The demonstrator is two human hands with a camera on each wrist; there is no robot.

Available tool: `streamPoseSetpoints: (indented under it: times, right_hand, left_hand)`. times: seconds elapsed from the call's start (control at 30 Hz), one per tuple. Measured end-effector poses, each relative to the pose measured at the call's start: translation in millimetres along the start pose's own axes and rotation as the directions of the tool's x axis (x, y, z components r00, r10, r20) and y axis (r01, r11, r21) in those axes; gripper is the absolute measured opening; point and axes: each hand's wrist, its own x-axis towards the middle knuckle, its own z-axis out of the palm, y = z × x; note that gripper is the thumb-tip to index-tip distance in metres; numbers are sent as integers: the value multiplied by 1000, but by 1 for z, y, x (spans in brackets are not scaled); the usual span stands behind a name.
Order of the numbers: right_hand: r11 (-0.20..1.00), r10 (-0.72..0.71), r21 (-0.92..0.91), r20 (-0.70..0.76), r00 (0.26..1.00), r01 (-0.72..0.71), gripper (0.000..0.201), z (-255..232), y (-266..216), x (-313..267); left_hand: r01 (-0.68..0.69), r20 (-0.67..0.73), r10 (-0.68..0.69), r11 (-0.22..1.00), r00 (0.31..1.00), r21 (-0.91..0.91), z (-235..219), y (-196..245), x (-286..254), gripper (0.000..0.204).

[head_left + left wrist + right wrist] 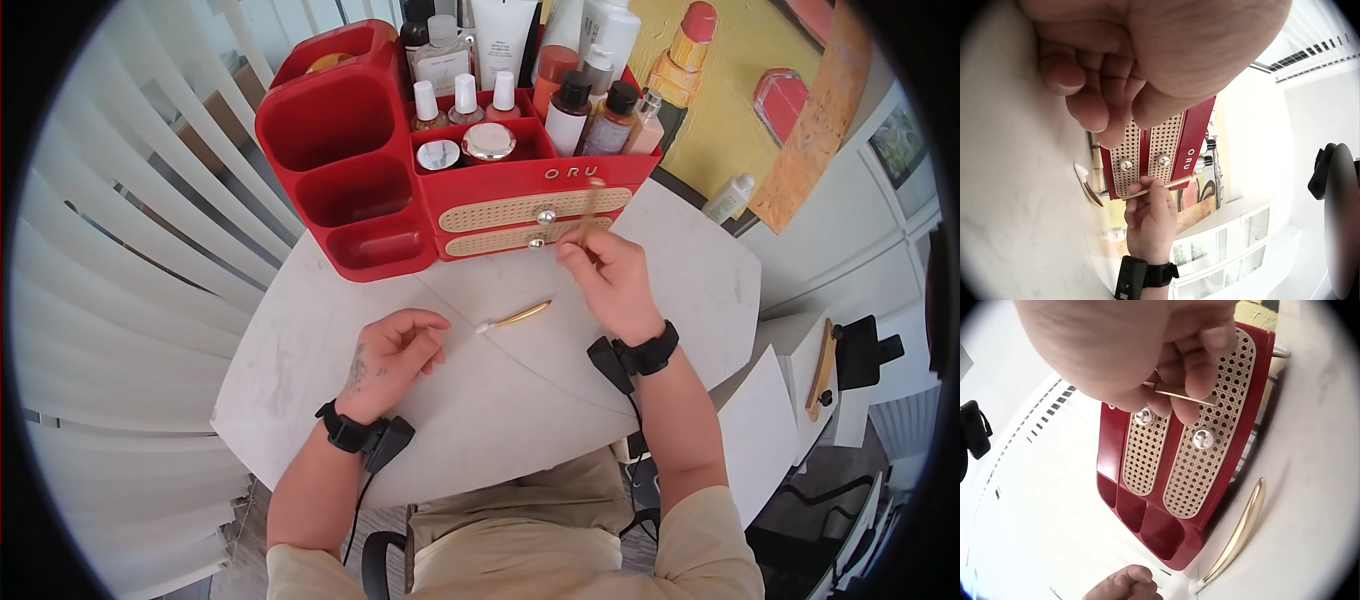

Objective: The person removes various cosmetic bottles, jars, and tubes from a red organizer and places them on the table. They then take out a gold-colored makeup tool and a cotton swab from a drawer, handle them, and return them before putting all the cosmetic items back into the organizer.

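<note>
My right hand [612,285] pinches a slim gold-coloured stick [592,205] between thumb and fingers, in front of the red organizer's [600,172] drawers. In the head view the stick points up across the woven drawer fronts [1163,140]; its exact kind cannot be told. On the white table lies a curved gold handle with a white tip [522,313], between the two hands; its gold shaft [1242,531] shows large in the right wrist view. Left of it, my left hand [392,360] hovers low with loosely curled fingers and holds nothing.
Several bottles, a white tube [500,45] and nail polish bottles [464,100] fill the organizer's top. Its left side has open red compartments [375,245]. A small bottle [730,198] lies behind the table's right edge. Vertical blinds [120,300] hang at the left.
</note>
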Motion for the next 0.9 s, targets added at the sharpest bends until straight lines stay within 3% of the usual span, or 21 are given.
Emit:
streamPoseSetpoints:
  times: [0.13,0.57,0.63,0.73,0.9]
  right_hand:
    - [967,21,-255,132,991,14,15,-1,5,2]
    - [957,11,-290,109,994,21,17,-1,6,3]
    - [970,152,-198,55,987,-138,17,2,6,5]
    - [980,152,-132,10,988,-149,19,1,13,6]
    - [978,92,-185,-49,994,-100,20,-6,14,9]
  left_hand:
    - [-2,7,3,1000,1000,-7,0,0,1,17]
    - [31,6,-31,999,999,6,0,6,1,18]
    - [36,0,-36,999,999,10,-2,3,-1,18]
    - [-1,8,1,1000,1000,5,0,1,0,17]
    - [-2,-1,2,1000,1000,11,-1,2,-1,17]
